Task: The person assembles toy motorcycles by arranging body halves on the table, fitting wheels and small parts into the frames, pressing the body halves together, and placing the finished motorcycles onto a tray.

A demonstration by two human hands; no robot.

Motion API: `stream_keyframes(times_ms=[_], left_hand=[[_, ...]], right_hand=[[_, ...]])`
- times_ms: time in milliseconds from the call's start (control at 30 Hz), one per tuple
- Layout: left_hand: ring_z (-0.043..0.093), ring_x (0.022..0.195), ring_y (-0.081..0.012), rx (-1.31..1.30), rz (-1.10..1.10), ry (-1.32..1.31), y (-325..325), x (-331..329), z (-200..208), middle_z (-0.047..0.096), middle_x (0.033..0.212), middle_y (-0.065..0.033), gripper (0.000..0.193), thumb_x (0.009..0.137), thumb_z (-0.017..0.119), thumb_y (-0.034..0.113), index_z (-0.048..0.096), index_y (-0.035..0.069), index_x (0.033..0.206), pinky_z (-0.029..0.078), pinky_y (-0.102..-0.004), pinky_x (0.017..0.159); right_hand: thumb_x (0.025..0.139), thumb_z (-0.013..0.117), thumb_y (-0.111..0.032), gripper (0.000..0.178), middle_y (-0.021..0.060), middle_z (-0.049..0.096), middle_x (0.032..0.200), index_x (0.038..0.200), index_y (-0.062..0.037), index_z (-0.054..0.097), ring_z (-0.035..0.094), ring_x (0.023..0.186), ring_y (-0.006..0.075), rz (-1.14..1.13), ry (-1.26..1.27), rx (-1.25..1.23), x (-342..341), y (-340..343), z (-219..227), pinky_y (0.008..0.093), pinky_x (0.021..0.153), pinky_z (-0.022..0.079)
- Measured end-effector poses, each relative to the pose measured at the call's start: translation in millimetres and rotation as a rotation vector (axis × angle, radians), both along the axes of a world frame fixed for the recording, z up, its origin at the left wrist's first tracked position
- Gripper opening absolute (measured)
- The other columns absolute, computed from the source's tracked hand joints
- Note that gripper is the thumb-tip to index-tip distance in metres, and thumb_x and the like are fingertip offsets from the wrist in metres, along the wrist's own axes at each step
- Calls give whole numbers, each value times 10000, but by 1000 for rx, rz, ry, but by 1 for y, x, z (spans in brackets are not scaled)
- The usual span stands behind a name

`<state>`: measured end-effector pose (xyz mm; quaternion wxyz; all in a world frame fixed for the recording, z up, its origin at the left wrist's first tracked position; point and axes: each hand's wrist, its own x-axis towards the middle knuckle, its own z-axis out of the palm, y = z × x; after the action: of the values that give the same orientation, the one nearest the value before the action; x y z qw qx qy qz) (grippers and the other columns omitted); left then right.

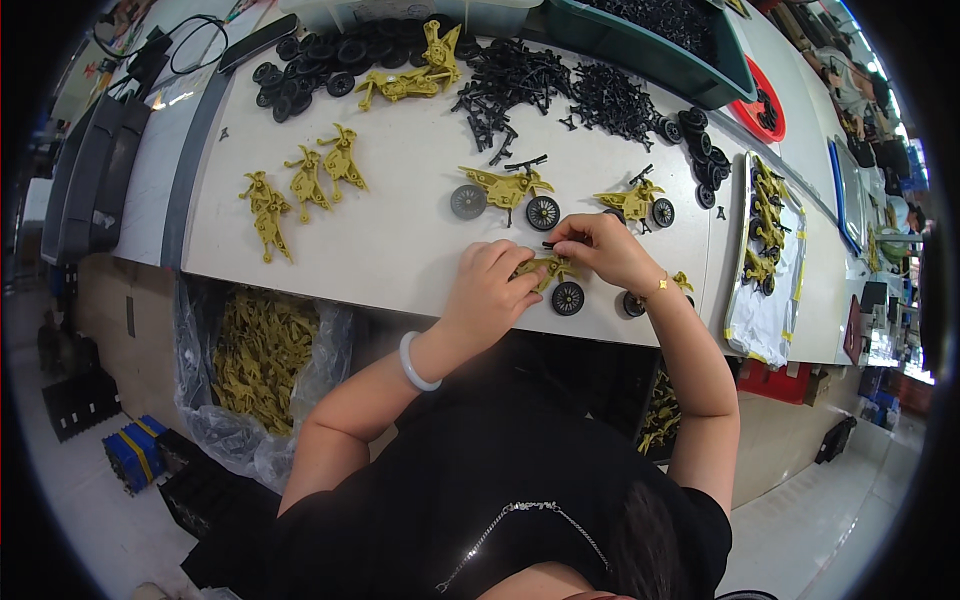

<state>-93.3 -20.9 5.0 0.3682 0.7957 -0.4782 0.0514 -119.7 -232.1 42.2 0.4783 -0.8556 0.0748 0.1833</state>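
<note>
My left hand (487, 290) is closed on a yellow toy motorcycle (556, 268) at the table's near edge. One black spoked wheel (568, 298) shows on it; its other end is partly hidden by my fingers. With thumb and fingers pinched, my right hand (600, 248) grips a small black handlebar (549, 245) at the top of the toy. Just beyond my hands stand two similar toy motorcycles, one larger in view (508, 188) and one to its right (632, 203), both with black wheels and handlebars. Another toy (634, 304) is partly covered by my right forearm.
Yellow body pieces (267, 215) lie at the left. Black small parts (515, 80) and wheels (300, 75) are heaped at the back, beside a green bin (735, 85). A tray (760, 325) of yellow toys stands right. Below the edge hangs a plastic-lined box of yellow parts (262, 350).
</note>
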Motion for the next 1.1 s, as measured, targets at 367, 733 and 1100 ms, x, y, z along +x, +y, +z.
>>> stream_keyframes(times_ms=[367, 733, 1100], left_hand=[[516, 996, -176, 17, 19, 20, -2, -1, 1, 577, 1018, 12, 285, 688, 741, 186, 691, 146, 966, 307, -365, 856], [506, 1035, -207, 22, 31, 10, 2, -5, 0, 581, 1057, -21, 305, 681, 754, 211, 687, 116, 963, 302, -380, 890], [516, 991, -227, -7, 42, 4, 1, -2, -2, 560, 1037, -53, 293, 699, 663, 134, 685, 117, 990, 320, -395, 877]], right_hand=[[827, 650, -59, 139, 129, 657, 830, 946, 14, 645, 628, 709, 207, 62, -284, -118, -7, 4, -9, 294, 681, 497], [766, 711, -155, 153, 118, 680, 792, 871, -45, 705, 661, 732, 247, -442, -481, -693, 48, -130, 8, 341, 703, 508], [729, 740, -118, 184, 90, 678, 779, 864, -12, 674, 626, 693, 164, -436, -339, -580, 47, -159, -28, 291, 679, 506]])
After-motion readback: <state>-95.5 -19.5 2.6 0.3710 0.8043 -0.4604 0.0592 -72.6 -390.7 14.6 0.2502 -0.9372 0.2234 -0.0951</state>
